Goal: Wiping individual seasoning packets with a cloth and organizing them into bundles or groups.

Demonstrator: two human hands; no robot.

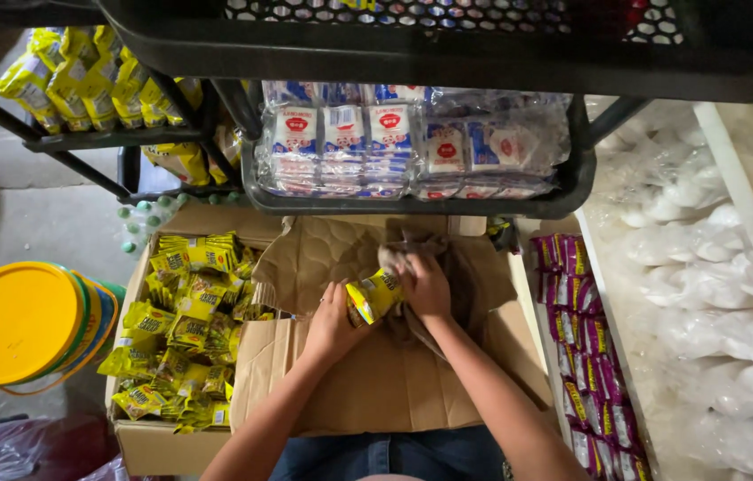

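one small yellow snack packet [373, 297] sits between the two hands, above the middle of a folded cardboard flap [376, 383]. the left hand [333, 322] has its fingers curled around the packet's lower left end, holding it. the right hand [423, 283] grips the packet's upper right side; its fingers are closed, and they also press against a crumpled brown plastic bag [456, 276] that lies on the cardboard just behind. both forearms come up from the bottom edge, over a lap in blue jeans [385, 456].

to the left, one open cardboard box [155, 445] holds a loose heap of the same yellow packets [182, 330], too many and too overlapped to count exactly; well over a dozen show. left of the box stands one round tub with a yellow lid [16, 322].

above the hands, one black wire basket [563, 191] carries stacks of white packets with red and blue print [385, 142]; about six stacks show along the front. at upper left, a second shelf bears more yellow packets [82, 76], roughly eight in view.

to the right, one strip of magenta sachets [586, 356] runs down the frame, about a dozen of them joined. beyond it lie clear bags of white lumps [715, 267], number unclear.
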